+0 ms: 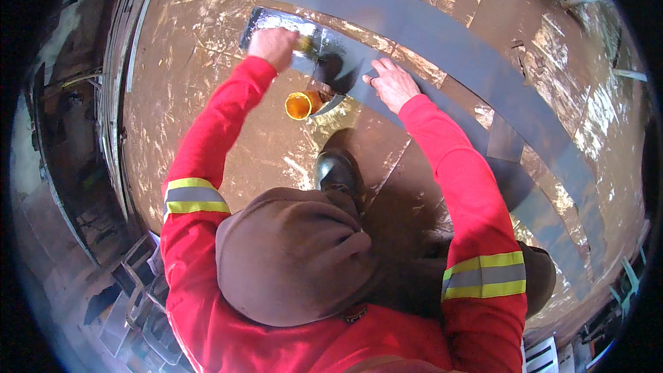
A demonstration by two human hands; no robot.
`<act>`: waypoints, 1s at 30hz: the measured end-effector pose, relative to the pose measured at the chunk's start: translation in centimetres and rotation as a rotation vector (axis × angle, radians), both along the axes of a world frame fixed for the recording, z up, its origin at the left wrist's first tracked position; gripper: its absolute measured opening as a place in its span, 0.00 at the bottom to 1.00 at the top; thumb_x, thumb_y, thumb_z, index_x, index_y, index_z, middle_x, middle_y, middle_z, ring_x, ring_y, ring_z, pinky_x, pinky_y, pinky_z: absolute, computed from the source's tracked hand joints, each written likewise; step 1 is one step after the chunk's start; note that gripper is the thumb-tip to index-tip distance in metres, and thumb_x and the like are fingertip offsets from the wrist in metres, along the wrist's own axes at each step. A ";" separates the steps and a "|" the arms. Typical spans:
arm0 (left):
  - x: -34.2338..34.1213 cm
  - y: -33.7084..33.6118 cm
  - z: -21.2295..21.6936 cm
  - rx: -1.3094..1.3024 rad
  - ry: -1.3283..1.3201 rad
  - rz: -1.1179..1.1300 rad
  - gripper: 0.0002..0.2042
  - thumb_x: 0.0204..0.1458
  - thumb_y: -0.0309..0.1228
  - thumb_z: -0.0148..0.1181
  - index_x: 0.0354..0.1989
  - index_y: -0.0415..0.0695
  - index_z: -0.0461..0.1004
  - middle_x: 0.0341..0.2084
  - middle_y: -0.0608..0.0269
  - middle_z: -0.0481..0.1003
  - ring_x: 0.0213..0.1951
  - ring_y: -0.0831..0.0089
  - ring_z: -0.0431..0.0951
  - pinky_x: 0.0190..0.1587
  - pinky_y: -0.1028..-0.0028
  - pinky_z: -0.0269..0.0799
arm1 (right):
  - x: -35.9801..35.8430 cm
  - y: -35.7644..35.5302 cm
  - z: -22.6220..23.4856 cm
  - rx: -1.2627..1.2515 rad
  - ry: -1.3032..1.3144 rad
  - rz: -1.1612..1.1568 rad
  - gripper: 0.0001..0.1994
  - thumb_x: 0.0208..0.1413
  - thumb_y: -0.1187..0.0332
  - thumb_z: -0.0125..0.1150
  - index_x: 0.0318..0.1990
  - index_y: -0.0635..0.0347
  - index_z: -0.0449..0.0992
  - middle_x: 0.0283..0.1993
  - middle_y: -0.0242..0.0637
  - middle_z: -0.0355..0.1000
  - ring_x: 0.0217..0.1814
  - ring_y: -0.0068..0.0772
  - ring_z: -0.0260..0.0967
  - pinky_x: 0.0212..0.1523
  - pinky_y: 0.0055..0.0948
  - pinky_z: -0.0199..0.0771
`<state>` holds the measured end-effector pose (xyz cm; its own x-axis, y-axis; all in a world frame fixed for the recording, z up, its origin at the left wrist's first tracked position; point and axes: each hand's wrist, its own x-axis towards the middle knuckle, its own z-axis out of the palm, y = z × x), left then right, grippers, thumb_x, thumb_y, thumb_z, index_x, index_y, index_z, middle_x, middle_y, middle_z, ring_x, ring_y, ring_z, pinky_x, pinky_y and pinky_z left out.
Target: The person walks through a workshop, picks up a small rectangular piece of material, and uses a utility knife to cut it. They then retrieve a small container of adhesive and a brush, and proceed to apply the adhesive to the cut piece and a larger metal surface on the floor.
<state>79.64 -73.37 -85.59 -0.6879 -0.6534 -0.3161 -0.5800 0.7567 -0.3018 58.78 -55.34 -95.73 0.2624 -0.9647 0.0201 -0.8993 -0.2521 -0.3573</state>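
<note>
My left hand (274,48) is closed, fingers curled, over the far left end of a long grey strip (366,52). A blurred yellowish thing shows at its fingers; I cannot make out its kind. The strip's surface around that hand is shiny and looks wet. My right hand (394,84), a dark ring on one finger, lies on the strip with fingers spread. Between my arms, near the strip's closer edge, stands a yellow-orange cup-like container (300,106) with an orange inside.
A second long grey strip (414,17) lies beyond the first. Both rest on a scuffed brown surface (207,83) with whitish streaks. My dark boot (338,171) is planted near the container. Frames and clutter (141,304) stand at the lower left.
</note>
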 end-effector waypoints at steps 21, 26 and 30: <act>2.8 5.2 1.5 0.075 0.162 0.121 0.06 0.45 0.36 0.57 0.29 0.49 0.73 0.19 0.58 0.75 0.25 0.57 0.77 0.25 0.60 0.71 | -0.1 -0.3 0.1 0.064 -0.028 0.001 0.13 0.58 0.61 0.49 0.35 0.54 0.80 0.52 0.36 0.64 0.57 0.36 0.60 0.55 0.37 0.65; 2.5 4.5 4.5 0.210 0.352 0.208 0.09 0.45 0.39 0.60 0.29 0.48 0.74 0.21 0.58 0.76 0.27 0.57 0.78 0.28 0.60 0.72 | -0.5 0.1 -0.1 0.042 -0.024 0.005 0.13 0.58 0.61 0.49 0.38 0.53 0.80 0.52 0.37 0.63 0.57 0.37 0.59 0.56 0.37 0.65; 5.0 3.2 0.6 0.169 0.167 0.266 0.09 0.45 0.39 0.58 0.29 0.49 0.74 0.23 0.55 0.76 0.30 0.54 0.77 0.30 0.58 0.72 | 0.1 -0.4 0.7 0.084 -0.024 0.031 0.12 0.56 0.65 0.49 0.43 0.51 0.78 0.54 0.37 0.63 0.58 0.38 0.58 0.56 0.37 0.65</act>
